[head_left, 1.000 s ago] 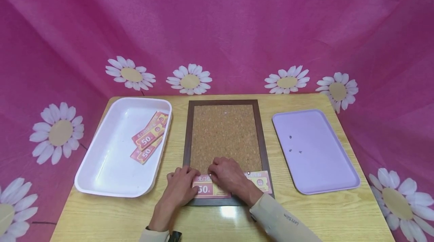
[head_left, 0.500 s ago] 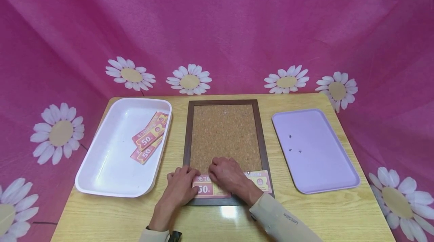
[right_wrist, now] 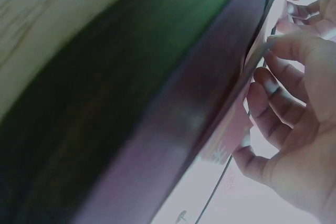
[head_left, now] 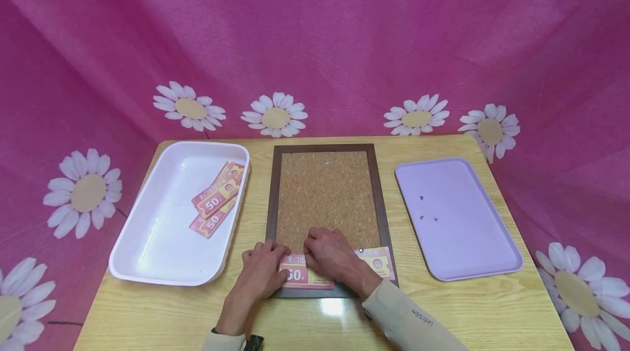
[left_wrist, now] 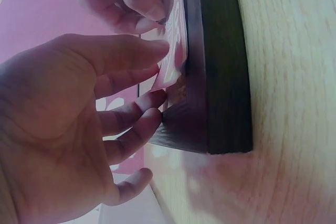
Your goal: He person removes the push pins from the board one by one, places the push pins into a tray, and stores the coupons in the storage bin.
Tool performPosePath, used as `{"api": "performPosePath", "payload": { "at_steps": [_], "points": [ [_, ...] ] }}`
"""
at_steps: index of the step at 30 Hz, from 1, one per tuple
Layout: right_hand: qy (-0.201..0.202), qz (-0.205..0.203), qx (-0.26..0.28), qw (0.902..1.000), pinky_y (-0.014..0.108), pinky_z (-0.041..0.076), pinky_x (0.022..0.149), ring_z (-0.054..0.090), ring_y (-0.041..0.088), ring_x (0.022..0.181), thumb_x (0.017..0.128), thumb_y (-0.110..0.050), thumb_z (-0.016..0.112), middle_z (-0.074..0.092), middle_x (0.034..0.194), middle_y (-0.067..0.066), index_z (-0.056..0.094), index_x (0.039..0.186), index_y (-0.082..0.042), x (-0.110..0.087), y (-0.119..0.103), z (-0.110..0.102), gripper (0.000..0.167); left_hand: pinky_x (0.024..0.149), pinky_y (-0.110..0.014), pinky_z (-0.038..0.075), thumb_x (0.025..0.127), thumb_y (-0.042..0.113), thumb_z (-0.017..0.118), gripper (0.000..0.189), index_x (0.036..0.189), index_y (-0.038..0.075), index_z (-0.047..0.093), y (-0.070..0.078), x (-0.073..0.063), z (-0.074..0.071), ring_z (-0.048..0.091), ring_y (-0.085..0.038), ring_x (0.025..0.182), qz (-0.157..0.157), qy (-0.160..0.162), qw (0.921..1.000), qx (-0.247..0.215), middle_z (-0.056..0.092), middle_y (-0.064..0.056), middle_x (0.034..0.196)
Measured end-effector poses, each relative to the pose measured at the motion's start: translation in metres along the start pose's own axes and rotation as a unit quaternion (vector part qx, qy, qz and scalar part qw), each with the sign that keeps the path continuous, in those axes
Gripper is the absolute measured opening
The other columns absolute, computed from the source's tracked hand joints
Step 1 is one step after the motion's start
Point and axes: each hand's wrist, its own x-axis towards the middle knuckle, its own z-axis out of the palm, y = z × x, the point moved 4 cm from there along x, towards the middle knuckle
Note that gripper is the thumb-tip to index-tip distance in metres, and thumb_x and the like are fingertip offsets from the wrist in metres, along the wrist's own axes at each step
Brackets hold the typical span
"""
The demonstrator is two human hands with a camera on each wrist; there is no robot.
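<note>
A corkboard (head_left: 327, 198) in a dark frame lies on the table. Along its near edge is a pink and yellow coupon (head_left: 295, 274) marked 50. My left hand (head_left: 263, 269) rests at the coupon's left end, thumb and index apart on it, other fingers by the frame. My right hand (head_left: 332, 252) covers the coupon's middle. In the left wrist view, its thumb and index pinch a small dark pushpin (left_wrist: 161, 22) at the coupon's upper edge. Another coupon (head_left: 379, 266) lies to the right, with a pin (head_left: 361, 250) near its top edge, partly behind the right hand.
At left stands a white tray (head_left: 162, 230) with several coupons (head_left: 216, 198) along its right side. A purple tray (head_left: 462, 214) at right bears 3 small pins (head_left: 421, 198). A pink curtain with daisies hangs behind the wooden table (head_left: 315, 321).
The pin visible at the right fingertips one second ago is now covered by that hand in the head view. Both hands stay in nearly the same place.
</note>
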Motion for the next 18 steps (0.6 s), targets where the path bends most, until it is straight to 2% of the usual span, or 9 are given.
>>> {"api": "performPosePath", "payload": {
  "at_steps": [9,18],
  "points": [
    [0.009,-0.006,-0.011,0.9999,0.034,0.043,0.066,0.056,0.012,0.077,0.087,-0.03,0.061,0.057,0.084,-0.008,0.069,0.083,-0.024,-0.001,0.002,-0.005,0.01,0.084,-0.047,0.028,0.08,0.013,0.072,0.027,0.105,0.022,0.068,-0.001,0.0,0.003,0.049,-0.02,0.094,0.004,0.005,1.0,0.001,0.06,0.001,0.105],
    [0.023,0.013,0.004,0.9996,0.033,0.044,0.067,0.052,0.009,0.072,0.087,-0.028,0.06,0.056,0.081,-0.009,0.067,0.078,-0.025,-0.004,0.012,-0.013,0.011,0.074,-0.04,0.024,0.082,0.011,0.067,0.014,0.082,0.024,0.062,0.0,0.0,0.002,0.045,-0.015,0.082,0.029,0.01,0.9994,-0.014,0.055,0.008,0.085]
  ]
}}
